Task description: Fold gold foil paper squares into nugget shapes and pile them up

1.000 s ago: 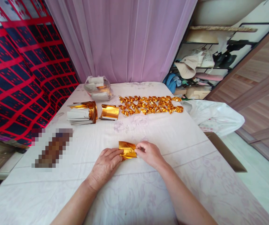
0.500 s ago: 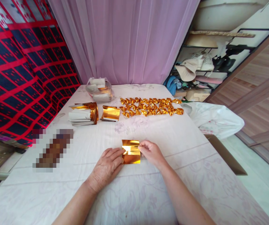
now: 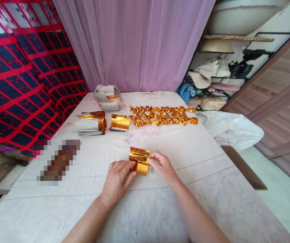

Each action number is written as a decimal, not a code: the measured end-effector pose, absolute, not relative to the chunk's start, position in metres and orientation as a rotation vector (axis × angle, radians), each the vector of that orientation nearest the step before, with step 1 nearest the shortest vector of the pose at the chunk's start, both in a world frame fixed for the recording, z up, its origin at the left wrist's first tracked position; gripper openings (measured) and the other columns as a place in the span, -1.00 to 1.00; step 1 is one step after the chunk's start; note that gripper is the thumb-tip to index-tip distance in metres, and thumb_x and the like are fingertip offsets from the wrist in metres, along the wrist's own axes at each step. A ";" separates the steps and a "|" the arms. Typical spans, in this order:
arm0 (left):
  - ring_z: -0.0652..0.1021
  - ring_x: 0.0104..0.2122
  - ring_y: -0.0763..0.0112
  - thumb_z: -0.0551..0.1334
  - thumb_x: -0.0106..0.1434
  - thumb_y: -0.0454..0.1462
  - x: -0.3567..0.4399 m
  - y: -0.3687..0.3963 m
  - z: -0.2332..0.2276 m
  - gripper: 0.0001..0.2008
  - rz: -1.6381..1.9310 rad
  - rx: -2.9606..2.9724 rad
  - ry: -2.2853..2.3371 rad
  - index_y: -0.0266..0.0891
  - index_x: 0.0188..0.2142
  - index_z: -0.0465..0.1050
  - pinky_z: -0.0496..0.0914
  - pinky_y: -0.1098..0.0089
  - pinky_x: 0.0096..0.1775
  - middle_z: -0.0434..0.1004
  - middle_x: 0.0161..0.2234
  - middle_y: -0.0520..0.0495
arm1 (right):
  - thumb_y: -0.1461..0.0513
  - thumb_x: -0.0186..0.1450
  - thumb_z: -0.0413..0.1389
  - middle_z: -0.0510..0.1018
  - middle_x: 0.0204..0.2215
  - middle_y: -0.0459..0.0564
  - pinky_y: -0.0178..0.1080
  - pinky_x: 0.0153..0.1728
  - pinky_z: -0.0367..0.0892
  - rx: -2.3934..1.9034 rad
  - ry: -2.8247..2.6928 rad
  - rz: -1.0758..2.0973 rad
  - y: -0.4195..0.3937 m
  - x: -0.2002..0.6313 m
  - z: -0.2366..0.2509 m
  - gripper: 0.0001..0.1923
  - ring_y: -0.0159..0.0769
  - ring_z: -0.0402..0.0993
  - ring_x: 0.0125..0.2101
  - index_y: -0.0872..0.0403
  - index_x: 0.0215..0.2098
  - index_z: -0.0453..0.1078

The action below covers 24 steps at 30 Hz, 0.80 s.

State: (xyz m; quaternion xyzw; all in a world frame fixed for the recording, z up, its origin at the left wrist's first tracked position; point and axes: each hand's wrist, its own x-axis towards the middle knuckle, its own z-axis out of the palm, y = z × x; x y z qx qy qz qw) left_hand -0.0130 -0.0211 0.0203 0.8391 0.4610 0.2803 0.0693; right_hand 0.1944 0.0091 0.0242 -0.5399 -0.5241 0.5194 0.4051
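Note:
A creased sheet of gold foil paper [image 3: 139, 158] is between my hands, a little above or on the table; I cannot tell which. Folds run across its middle, and its far and near flaps tilt up. My left hand [image 3: 118, 177] grips the left edge, fingers over the paper and thumb close below. At the right edge, my right hand [image 3: 161, 165] pinches the paper between thumb and fingertips. Farther off lie a small stack of gold sheets [image 3: 119, 123] and several rows of folded gold foil pieces [image 3: 164, 115].
A larger pile of gold and grey sheets [image 3: 90, 124] stands at the left, with a clear plastic bag of papers [image 3: 108, 98] behind it. A pixelated patch [image 3: 61, 158] covers something at left. A white plastic bag [image 3: 233, 130] lies beyond the table's right edge.
The gold sheet has turned slightly and shifted a little left, its folds now standing up more. My left fingers have curled closer round its edge; the right hand keeps its pinch.

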 end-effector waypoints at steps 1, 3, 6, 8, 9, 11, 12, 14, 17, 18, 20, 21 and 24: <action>0.54 -0.12 0.17 0.10 0.38 -0.15 -0.012 -0.022 0.020 -0.70 0.871 2.513 1.408 -0.19 0.02 0.41 0.37 0.14 -0.12 0.57 -0.09 -0.17 | 0.04 0.12 0.09 0.36 -0.65 -0.21 -0.37 -0.55 0.22 -1.338 -1.335 1.290 0.008 0.193 0.024 -0.77 -0.42 0.31 -0.61 0.03 -0.48 0.29; 0.54 -0.10 0.15 0.10 0.38 -0.13 -0.009 -0.022 0.018 -0.66 0.917 2.475 1.439 -0.18 0.07 0.39 0.39 0.13 -0.12 0.56 -0.06 -0.18 | 0.05 0.16 0.08 0.38 -0.62 -0.19 -0.37 -0.53 0.24 -1.290 -1.369 1.233 0.005 0.189 0.023 -0.77 -0.42 0.32 -0.59 0.03 -0.47 0.29; 0.54 -0.05 0.15 0.10 0.38 -0.09 -0.004 -0.023 0.017 -0.62 0.973 2.392 1.450 -0.16 0.11 0.35 0.42 0.13 -0.09 0.54 -0.01 -0.19 | 0.09 0.23 0.06 0.46 -0.54 -0.14 -0.37 -0.50 0.28 -1.255 -1.462 1.109 0.000 0.184 0.025 -0.81 -0.40 0.39 -0.53 0.03 -0.43 0.33; 0.52 0.00 0.15 0.09 0.39 -0.08 -0.002 -0.024 0.016 -0.61 1.007 2.336 1.432 -0.16 0.13 0.34 0.43 0.14 -0.05 0.51 0.03 -0.20 | 0.13 0.26 0.05 0.50 -0.51 -0.11 -0.35 -0.47 0.30 -1.263 -1.567 0.959 -0.003 0.181 0.029 -0.84 -0.37 0.43 -0.48 0.02 -0.41 0.35; 0.51 0.02 0.15 0.09 0.39 -0.08 -0.001 -0.025 0.015 -0.59 1.027 2.316 1.418 -0.17 0.14 0.32 0.43 0.14 -0.03 0.51 0.04 -0.21 | 0.15 0.27 0.04 0.52 -0.47 -0.08 -0.34 -0.43 0.33 -1.255 -1.624 0.857 -0.004 0.180 0.031 -0.86 -0.35 0.45 -0.44 0.02 -0.40 0.36; 0.52 0.02 0.14 0.10 0.38 -0.05 -0.001 -0.027 0.013 -0.55 1.063 2.285 1.396 -0.17 0.17 0.29 0.44 0.14 -0.03 0.51 0.04 -0.22 | 0.20 0.28 0.04 0.57 -0.37 -0.02 -0.27 -0.28 0.38 -1.196 -1.717 0.654 -0.006 0.177 0.036 -0.87 -0.30 0.49 -0.31 0.01 -0.40 0.38; 0.53 0.00 0.14 0.10 0.37 -0.03 -0.001 -0.028 0.012 -0.53 1.077 2.265 1.391 -0.17 0.18 0.27 0.45 0.15 -0.04 0.52 0.02 -0.22 | 0.22 0.29 0.04 0.58 -0.32 -0.01 -0.24 -0.21 0.38 -1.155 -1.752 0.570 -0.006 0.175 0.037 -0.87 -0.28 0.49 -0.26 0.00 -0.40 0.39; 0.56 -0.06 0.14 0.13 0.33 0.02 -0.001 -0.030 0.011 -0.48 1.091 2.197 1.399 -0.17 0.18 0.28 0.46 0.16 -0.08 0.56 -0.04 -0.21 | 0.24 0.30 0.06 0.60 -0.25 0.00 -0.18 -0.13 0.37 -1.078 -1.814 0.461 -0.006 0.173 0.039 -0.88 -0.26 0.49 -0.19 -0.01 -0.38 0.41; 0.58 -0.15 0.15 0.17 0.28 0.06 0.001 -0.031 0.013 -0.48 1.087 2.038 1.407 -0.21 0.08 0.38 0.48 0.19 -0.15 0.59 -0.14 -0.20 | 0.26 0.30 0.09 0.60 -0.20 -0.03 -0.12 -0.05 0.35 -1.018 -1.891 0.380 -0.006 0.170 0.036 -0.91 -0.24 0.46 -0.13 -0.02 -0.32 0.44; 0.58 -0.17 0.17 0.17 0.28 0.05 0.001 -0.032 0.014 -0.51 1.078 1.978 1.395 -0.22 0.03 0.42 0.48 0.20 -0.16 0.60 -0.17 -0.19 | 0.26 0.30 0.09 0.60 -0.18 -0.03 -0.10 -0.02 0.34 -1.018 -1.910 0.366 -0.007 0.170 0.034 -0.90 -0.22 0.44 -0.10 -0.03 -0.29 0.45; 0.58 -0.21 0.22 0.15 0.30 0.03 0.004 -0.031 0.019 -0.59 1.062 1.853 1.347 -0.22 -0.08 0.46 0.47 0.25 -0.17 0.61 -0.21 -0.16 | 0.28 0.30 0.07 0.59 -0.14 -0.04 -0.05 0.02 0.31 -1.041 -1.944 0.346 -0.007 0.169 0.031 -0.85 -0.19 0.40 -0.04 -0.05 -0.25 0.47; 0.58 -0.23 0.25 0.12 0.31 0.01 0.005 -0.031 0.021 -0.61 1.069 1.784 1.329 -0.22 -0.09 0.47 0.47 0.27 -0.17 0.61 -0.23 -0.14 | 0.29 0.30 0.05 0.59 -0.12 -0.04 -0.03 0.03 0.30 -1.052 -1.959 0.340 -0.008 0.169 0.030 -0.82 -0.18 0.38 -0.01 -0.06 -0.23 0.48; 0.58 -0.27 0.29 0.09 0.32 0.01 0.007 -0.028 0.025 -0.61 1.120 1.598 1.303 -0.23 -0.11 0.47 0.46 0.32 -0.18 0.61 -0.27 -0.10 | 0.31 0.29 0.03 0.58 -0.09 -0.04 -0.02 0.04 0.30 -1.053 -2.001 0.331 -0.010 0.167 0.028 -0.76 -0.16 0.36 0.02 -0.06 -0.17 0.49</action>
